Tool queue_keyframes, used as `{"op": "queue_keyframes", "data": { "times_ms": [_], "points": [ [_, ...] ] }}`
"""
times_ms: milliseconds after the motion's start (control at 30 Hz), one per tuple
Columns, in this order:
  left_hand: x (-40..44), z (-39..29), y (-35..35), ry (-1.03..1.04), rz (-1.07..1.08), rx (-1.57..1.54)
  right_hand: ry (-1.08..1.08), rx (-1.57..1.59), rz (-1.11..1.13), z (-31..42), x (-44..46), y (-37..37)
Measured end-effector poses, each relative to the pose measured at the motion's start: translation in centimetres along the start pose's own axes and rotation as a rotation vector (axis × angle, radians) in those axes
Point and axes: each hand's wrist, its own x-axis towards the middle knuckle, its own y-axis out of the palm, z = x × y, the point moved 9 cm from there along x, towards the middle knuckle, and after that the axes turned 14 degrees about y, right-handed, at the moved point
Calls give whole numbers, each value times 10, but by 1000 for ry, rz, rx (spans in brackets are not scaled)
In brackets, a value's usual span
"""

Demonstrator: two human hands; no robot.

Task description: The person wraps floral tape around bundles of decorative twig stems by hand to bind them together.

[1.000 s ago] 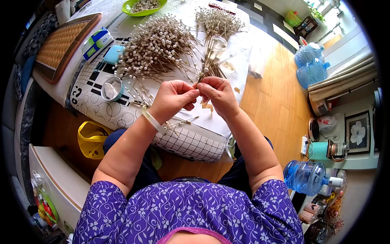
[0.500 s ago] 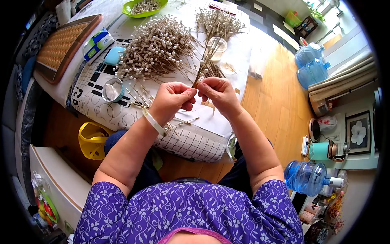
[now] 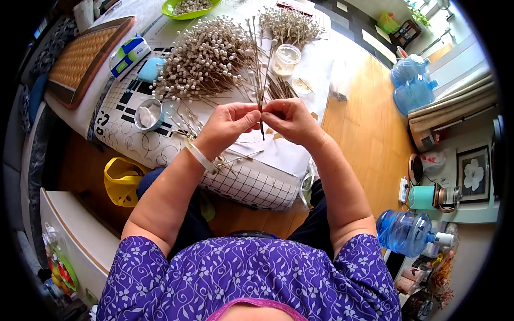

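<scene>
Between my two hands a small bunch of dry stems (image 3: pixel 261 80) stands nearly upright, its lower ends poking out below my fingers. My left hand (image 3: pixel 234 122) pinches it from the left, and my right hand (image 3: pixel 292 121) grips it from the right at the same height. Behind, on the table, lies a large heap of stems with round whitish heads (image 3: pixel 206 59). A second, smaller bundle (image 3: pixel 292 27) rests farther back. Some loose stems (image 3: pixel 187 125) lie beside my left wrist, and cut stems (image 3: pixel 281 88) lie just beyond my right hand.
A clear plastic tub (image 3: pixel 286 59) and a round lid (image 3: pixel 301 85) stand beyond my right hand. To the left are a bowl with white contents (image 3: pixel 149 114), a blue box (image 3: pixel 152 70) and a tissue pack (image 3: pixel 130 55). A green basket (image 3: pixel 190 7) sits at the back; a yellow bag (image 3: pixel 122 182) is below.
The bunch of stems has swung from leaning right to nearly upright. Its lower ends now show below my fingers, and my right hand has shifted slightly.
</scene>
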Motion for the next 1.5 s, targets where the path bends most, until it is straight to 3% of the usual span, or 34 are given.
{"op": "queue_keyframes", "data": {
  "times_ms": [100, 167, 233, 367, 833, 1100, 1167, 1233, 1267, 1367, 1433, 1500],
  "points": [
    [2, 11, -1, 11, 4, -10, -89, -147, 83, 1, -1, 16],
    [2, 15, -1, 42, 20, 13, -32, -173, 83, 2, 0, 15],
    [4, 11, -3, 100, -78, -108, 105, 108, 95, -9, 2, 11],
    [5, -3, -11, 190, -108, 30, 184, 126, 99, -13, 2, 9],
    [3, 6, -13, 173, -101, -299, 23, 20, 22, 17, -13, 23],
    [-5, 1, -7, 154, -3, -29, 86, 30, 19, 1, -16, 21],
    [-3, -9, -16, 242, -24, 216, 230, -4, 90, -13, -23, 12],
    [-2, -11, -18, 210, -17, 213, 390, -10, 174, -23, -40, -2],
    [-2, -9, -19, 187, -18, 199, 362, -100, 224, -40, -42, -13],
    [-3, -3, -11, 159, 3, 207, 399, -288, 28, -48, -54, -48],
    [-5, 7, -1, 99, 13, 195, 275, 32, -41, -18, -57, -39],
    [-8, 5, 10, 101, 11, 221, 144, 349, 43, -9, -50, -6]
  ]
}}
